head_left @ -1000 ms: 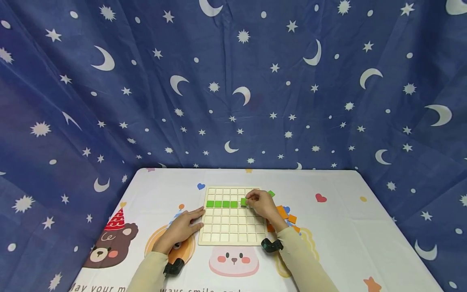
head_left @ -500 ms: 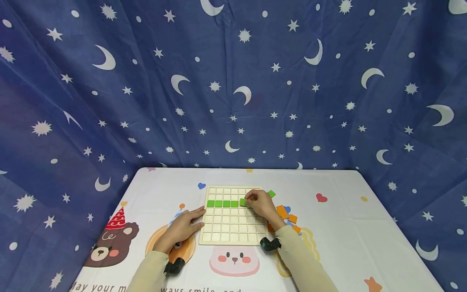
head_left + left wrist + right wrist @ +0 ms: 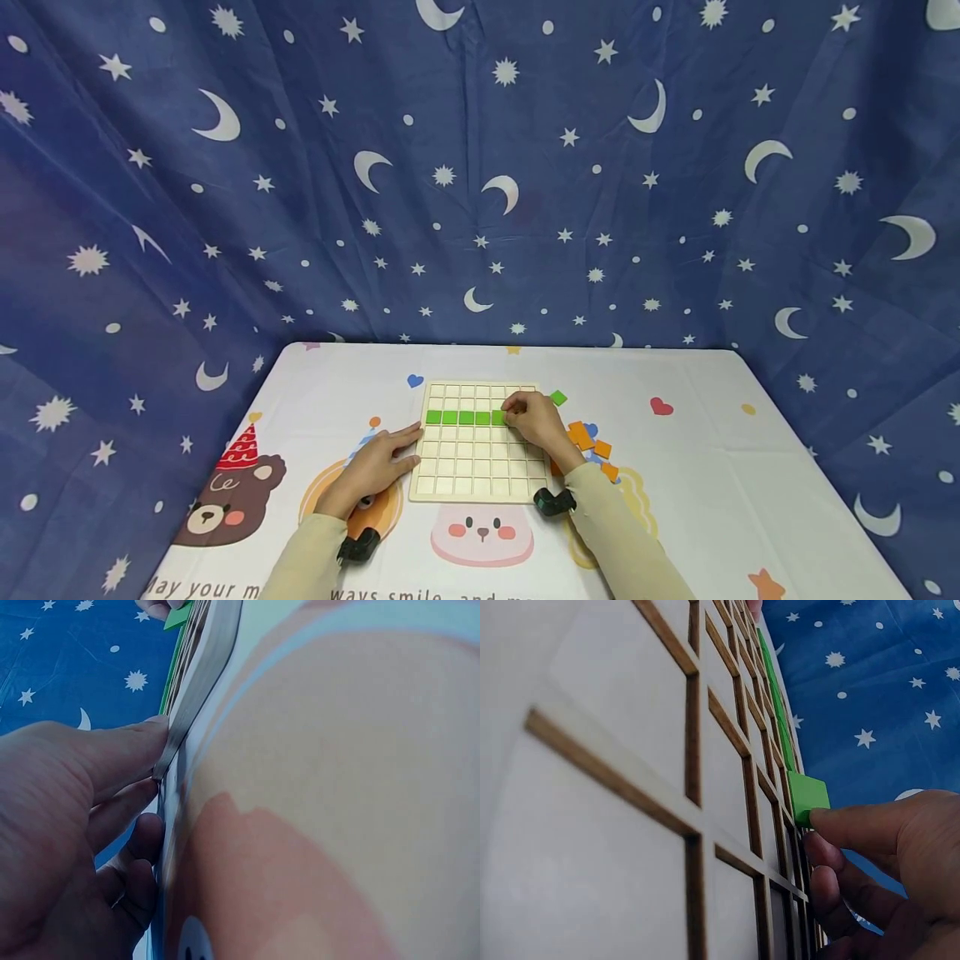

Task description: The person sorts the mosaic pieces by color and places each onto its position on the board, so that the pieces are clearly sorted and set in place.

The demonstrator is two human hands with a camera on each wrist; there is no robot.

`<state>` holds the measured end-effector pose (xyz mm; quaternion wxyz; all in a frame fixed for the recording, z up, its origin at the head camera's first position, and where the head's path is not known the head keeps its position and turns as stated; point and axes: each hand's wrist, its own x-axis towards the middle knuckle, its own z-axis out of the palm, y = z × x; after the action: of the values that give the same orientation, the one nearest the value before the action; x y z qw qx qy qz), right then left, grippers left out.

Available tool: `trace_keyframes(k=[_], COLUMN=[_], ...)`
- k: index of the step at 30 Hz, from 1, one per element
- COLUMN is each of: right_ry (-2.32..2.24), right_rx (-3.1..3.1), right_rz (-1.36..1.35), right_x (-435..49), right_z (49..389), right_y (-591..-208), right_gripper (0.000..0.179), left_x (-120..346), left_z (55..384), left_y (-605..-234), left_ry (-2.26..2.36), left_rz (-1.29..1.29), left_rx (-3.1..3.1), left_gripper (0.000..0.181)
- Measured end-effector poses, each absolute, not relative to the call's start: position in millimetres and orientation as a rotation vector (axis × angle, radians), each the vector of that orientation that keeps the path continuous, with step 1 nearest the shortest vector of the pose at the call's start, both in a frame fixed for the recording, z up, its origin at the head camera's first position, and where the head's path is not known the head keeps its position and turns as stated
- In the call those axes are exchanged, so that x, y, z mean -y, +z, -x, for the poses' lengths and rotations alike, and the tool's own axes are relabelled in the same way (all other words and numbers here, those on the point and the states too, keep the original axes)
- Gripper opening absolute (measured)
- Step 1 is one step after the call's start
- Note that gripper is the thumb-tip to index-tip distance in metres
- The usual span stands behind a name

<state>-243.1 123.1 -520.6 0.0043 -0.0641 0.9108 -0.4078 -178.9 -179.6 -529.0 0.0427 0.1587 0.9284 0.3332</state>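
Observation:
A pale wooden grid board (image 3: 482, 467) lies on the table in the head view. Several green square tiles (image 3: 457, 417) sit side by side in its third row from the far edge, starting at the left. My right hand (image 3: 538, 419) pinches another green tile (image 3: 808, 795) between thumb and finger at the right end of that row. In the right wrist view this tile stands tilted above the grid bars. With fingers extended, my left hand (image 3: 378, 462) rests against the board's left edge. The left wrist view shows fingertips (image 3: 154, 731) touching the board's rim (image 3: 196, 686).
One loose green tile (image 3: 558, 398) lies off the board's upper right corner. Several orange tiles (image 3: 581, 436) are scattered right of the board, partly behind my right forearm. A printed white cloth (image 3: 697, 467) covers the table; a blue star-patterned curtain (image 3: 480, 167) hangs behind.
The green tile in my right hand has shifted slightly left and lower, closer to the row's end. My left hand has stayed at the board's edge.

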Motion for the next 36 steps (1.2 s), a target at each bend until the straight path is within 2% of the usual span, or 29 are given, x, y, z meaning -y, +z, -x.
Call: trace_keyframes(k=[13, 21, 36], right_ry=[-1.233, -1.376, -1.553], right_rx=[-2.897, -2.784, -2.725], right_rz=[0.254, 0.212, 0.175], right_x=[-122.2, -127.5, -141.0], right_z=[243.4, 243.9, 234.1], right_y=[-522.6, -519.4, -474.9], right_gripper=[0.009, 0.017, 0.023], left_x=[180.0, 180.9, 180.8], left_z=[180.9, 180.6, 180.8], left_y=[-528.4, -529.2, -527.7], left_ry=[1.032, 1.017, 1.021], left_rz=[-0.496, -0.485, -0.457], left_rx=[-2.837, -2.836, -2.815], left_gripper=[0.050, 0.050, 0.051])
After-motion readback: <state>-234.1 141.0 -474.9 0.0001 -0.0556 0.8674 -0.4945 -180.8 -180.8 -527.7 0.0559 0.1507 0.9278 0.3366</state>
